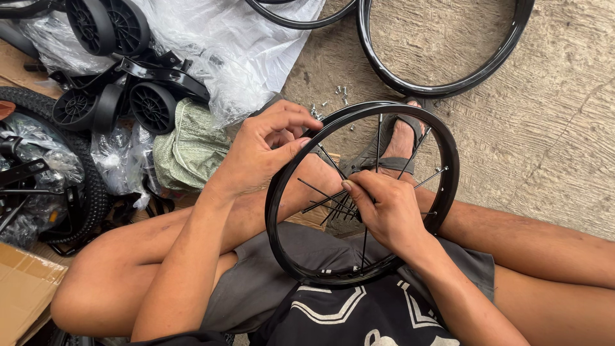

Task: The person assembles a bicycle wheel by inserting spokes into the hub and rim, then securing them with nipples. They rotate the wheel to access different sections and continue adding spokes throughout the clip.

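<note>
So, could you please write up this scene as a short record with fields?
Setting: person seated on a concrete floor
Left hand: pinches the upper left of the black wheel rim
Right hand: inside the rim, fingers among the thin spokes
Rim position: propped over the lap, partly spoked
Nearby: second bare rim, small screws, black training wheels, plastic wrapping, cardboard

- Black wheel rims: three; one in the lap (448,160), one whole on the concrete (442,90), one cut off at the top edge (301,22);
- Small black plastic wheels: four (150,106);
- Hands: two (256,154);
- Sandals: one (384,157)
</note>
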Motion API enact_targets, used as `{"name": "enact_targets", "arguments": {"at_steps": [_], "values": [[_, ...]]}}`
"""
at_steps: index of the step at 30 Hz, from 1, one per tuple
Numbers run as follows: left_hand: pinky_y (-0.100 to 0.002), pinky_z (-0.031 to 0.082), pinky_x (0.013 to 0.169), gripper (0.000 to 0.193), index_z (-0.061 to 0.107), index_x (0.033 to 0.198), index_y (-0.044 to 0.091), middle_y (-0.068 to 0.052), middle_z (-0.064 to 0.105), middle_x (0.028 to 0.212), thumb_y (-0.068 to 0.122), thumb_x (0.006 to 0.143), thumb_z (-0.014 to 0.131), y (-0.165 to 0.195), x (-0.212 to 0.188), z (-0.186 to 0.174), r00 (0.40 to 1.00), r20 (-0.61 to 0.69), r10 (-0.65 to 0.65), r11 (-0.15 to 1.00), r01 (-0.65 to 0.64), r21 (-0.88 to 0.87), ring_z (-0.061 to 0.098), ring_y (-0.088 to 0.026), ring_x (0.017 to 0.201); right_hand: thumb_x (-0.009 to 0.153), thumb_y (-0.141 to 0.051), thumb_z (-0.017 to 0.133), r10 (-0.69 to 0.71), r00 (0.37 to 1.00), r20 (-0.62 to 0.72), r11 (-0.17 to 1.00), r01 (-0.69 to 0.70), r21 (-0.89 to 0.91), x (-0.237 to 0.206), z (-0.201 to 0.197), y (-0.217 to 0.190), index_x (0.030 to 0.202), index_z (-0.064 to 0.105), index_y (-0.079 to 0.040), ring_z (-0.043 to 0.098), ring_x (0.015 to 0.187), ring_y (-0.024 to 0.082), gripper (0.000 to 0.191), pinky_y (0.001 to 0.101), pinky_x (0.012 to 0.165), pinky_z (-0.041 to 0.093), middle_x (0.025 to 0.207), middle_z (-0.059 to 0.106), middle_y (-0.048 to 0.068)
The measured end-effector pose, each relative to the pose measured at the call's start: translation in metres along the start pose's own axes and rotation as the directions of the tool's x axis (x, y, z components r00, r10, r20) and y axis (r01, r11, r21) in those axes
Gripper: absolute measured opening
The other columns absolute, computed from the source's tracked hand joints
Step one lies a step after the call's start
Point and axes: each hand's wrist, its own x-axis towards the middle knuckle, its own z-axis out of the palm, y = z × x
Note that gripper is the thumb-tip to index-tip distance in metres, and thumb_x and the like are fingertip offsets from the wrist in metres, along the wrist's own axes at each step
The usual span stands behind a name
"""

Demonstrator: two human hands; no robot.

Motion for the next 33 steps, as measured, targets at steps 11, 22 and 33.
{"name": "enact_targets", "arguments": {"at_steps": [11, 22, 33], "values": [[-0.016, 0.049, 0.068, 0.022, 0.073, 0.117, 0.004, -0.002, 0.065, 0.119, 0.002, 0.096, 0.071, -0.0032, 0.0008, 0.0003, 1.000, 0.006, 0.021, 1.000, -0.021, 0.005, 0.057, -0.001, 0.087, 0.095, -0.012, 0.070, 0.021, 1.000, -0.003, 1.000, -0.021, 0.006, -0.0006, -0.0004, -0.0020, 0.096, 0.070, 0.000, 0.068, 0.067, 0.029, 0.012, 0.0394, 0.059, 0.050, 0.075, 0.067, 0.013], [-0.016, 0.049, 0.074, 0.012, 0.075, 0.111, 0.006, -0.001, 0.067, 0.125, 0.007, 0.100, 0.072, -0.0038, 0.0007, -0.0002, 0.999, 0.020, 0.034, 0.999, -0.035, 0.029, 0.058, -0.001, 0.088, 0.095, -0.013, 0.071, -0.019, 1.000, -0.022, 0.999, 0.018, -0.029, -0.0021, 0.0020, -0.0015, 0.096, 0.070, -0.001, 0.068, 0.069, 0.030, 0.012, 0.0404, 0.060, 0.050, 0.077, 0.068, 0.014], [-0.016, 0.047, 0.072, 0.016, 0.077, 0.110, 0.005, -0.001, 0.066, 0.124, 0.004, 0.096, 0.071, -0.0023, 0.0000, 0.0015, 1.000, 0.018, 0.023, 0.999, -0.024, 0.032, 0.055, 0.001, 0.084, 0.094, -0.012, 0.071, -0.020, 0.999, -0.033, 1.000, 0.019, -0.024, -0.0026, 0.0022, -0.0029, 0.097, 0.070, -0.001, 0.069, 0.068, 0.029, 0.012, 0.0395, 0.059, 0.051, 0.077, 0.069, 0.014]]}}
